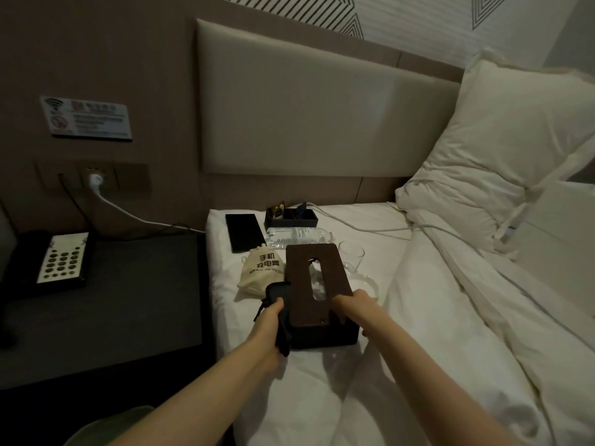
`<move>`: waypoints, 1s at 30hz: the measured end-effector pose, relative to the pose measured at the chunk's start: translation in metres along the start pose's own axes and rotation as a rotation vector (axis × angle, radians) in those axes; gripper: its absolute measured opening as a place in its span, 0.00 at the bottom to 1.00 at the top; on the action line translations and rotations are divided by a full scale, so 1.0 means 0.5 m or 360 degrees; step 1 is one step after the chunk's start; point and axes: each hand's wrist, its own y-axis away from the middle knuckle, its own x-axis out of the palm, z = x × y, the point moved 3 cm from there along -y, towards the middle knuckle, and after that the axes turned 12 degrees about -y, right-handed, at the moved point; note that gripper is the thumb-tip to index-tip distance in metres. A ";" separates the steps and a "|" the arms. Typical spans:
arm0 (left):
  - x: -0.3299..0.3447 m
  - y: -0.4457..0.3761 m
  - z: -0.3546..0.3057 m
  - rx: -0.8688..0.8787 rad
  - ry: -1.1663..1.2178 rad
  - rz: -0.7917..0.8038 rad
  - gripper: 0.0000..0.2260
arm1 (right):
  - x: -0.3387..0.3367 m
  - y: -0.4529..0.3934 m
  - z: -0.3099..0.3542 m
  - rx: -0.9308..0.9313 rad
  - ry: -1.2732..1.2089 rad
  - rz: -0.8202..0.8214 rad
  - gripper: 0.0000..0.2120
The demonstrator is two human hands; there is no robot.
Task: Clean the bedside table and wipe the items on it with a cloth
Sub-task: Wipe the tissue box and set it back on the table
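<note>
Tissue box [314, 284]: dark brown, slotted lid, tissue showing inside.

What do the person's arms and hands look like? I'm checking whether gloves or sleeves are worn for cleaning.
Both forearms are bare up to the frame's lower edge: no sleeves show. The left hand and right hand wear no gloves, and no watch, band or ring shows.
</note>
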 end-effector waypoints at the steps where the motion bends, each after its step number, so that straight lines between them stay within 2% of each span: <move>1: -0.005 0.001 0.001 -0.0004 0.0012 0.0012 0.12 | -0.001 0.012 0.000 -0.0023 -0.0030 0.0025 0.06; 4: -0.020 0.010 0.010 -0.0007 -0.0002 -0.0026 0.12 | 0.001 0.056 -0.002 -0.0134 -0.0088 0.0161 0.09; 7: -0.037 0.029 0.028 -0.0025 -0.0037 -0.0069 0.11 | 0.000 0.093 -0.018 -0.0197 0.0035 0.0240 0.13; 12: -0.102 0.048 0.060 -0.0089 -0.0085 -0.0224 0.22 | -0.004 0.151 -0.039 -0.0321 0.0685 0.0200 0.16; 14: -0.131 0.057 0.067 -0.0085 -0.0123 -0.0282 0.20 | 0.004 0.167 -0.040 -0.0379 0.0958 0.0156 0.17; 16: -0.151 0.064 0.069 -0.0073 -0.0172 -0.0308 0.20 | 0.008 0.167 -0.042 -0.0321 0.1026 0.0157 0.18; 20: -0.150 0.076 0.062 -0.0048 -0.0301 -0.0236 0.22 | 0.006 0.155 -0.053 -0.0071 0.0746 0.0180 0.21; 23: -0.131 0.095 0.060 0.0012 -0.0491 -0.0090 0.20 | 0.022 0.141 -0.046 -0.0039 0.0657 0.0123 0.25; 26: -0.132 0.103 0.073 0.0014 -0.0601 -0.0005 0.20 | 0.058 0.142 -0.052 0.0003 0.0349 0.0082 0.23; 30: -0.169 0.098 0.082 -0.0039 -0.0569 0.0001 0.22 | 0.086 0.166 -0.089 0.0079 -0.0036 0.0034 0.19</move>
